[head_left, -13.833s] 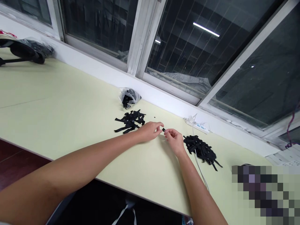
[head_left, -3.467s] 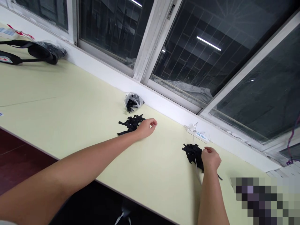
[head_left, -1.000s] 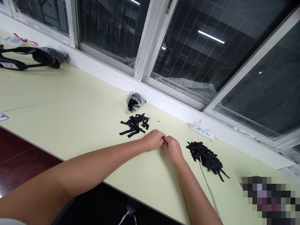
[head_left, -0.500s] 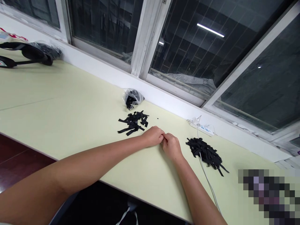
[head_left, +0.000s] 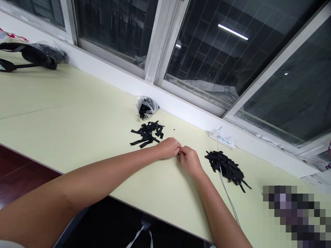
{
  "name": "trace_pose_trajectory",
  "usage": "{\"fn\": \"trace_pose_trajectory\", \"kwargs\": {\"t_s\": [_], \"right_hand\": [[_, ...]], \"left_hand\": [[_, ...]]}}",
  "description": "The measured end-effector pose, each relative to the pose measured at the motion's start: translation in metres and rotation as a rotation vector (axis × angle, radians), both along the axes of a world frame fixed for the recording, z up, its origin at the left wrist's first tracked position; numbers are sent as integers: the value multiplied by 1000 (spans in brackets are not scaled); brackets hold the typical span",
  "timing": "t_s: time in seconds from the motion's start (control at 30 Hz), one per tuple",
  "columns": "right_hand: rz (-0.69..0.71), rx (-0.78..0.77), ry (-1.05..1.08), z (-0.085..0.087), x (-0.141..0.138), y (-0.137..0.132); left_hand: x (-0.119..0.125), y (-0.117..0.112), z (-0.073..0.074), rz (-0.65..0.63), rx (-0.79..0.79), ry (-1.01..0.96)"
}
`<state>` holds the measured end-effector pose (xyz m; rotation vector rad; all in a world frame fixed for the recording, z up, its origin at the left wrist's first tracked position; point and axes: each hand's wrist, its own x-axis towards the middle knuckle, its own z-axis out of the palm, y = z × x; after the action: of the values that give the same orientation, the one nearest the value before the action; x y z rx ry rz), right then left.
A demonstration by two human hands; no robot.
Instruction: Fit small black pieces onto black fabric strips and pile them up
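Observation:
My left hand [head_left: 170, 148] and my right hand [head_left: 190, 160] meet above the table, fingertips pinched together. Between them shows the edge of a small black piece [head_left: 179, 153]; most of it is hidden by the fingers, and its kind does not show. Just beyond my left hand lies a loose pile of short black fabric strips [head_left: 148, 133]. To the right of my right hand is a larger, denser heap of black strips [head_left: 226, 167].
A clear plastic bag with black pieces [head_left: 147, 107] stands by the wall. A white power strip [head_left: 222, 138] lies at the back, its cable [head_left: 227, 194] running across the right heap. Black headphone-like gear [head_left: 33, 57] rests far left on the pale table [head_left: 85, 103].
A dark edge now shows between my fingertips, where none was visible before. Both hands keep nearly the same place; the view has shifted very slightly.

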<state>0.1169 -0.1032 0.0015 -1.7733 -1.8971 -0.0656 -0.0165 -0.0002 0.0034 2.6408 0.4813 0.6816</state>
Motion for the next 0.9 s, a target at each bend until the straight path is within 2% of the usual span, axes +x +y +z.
{"fn": "trace_pose_trajectory", "kwargs": {"t_s": [0.1,0.23,0.33,0.5,0.73,0.9], "right_hand": [[-4,16,65,-1,3,1],[-65,-44,192,1,11,0],[-114,-88,241,1,17,-2],[-105,-111,271,0,22,-3],[-108,-105,280,1,23,-5],[-116,-75,298,2,24,-5]], "left_hand": [[0,0,-1,-19,-19,-25],[-4,4,3,-69,-25,-22],[-11,12,6,-55,-7,-33],[-16,22,7,-31,-41,-72],[-14,16,11,-70,-63,-19],[-12,14,7,-78,-56,-59]]}}
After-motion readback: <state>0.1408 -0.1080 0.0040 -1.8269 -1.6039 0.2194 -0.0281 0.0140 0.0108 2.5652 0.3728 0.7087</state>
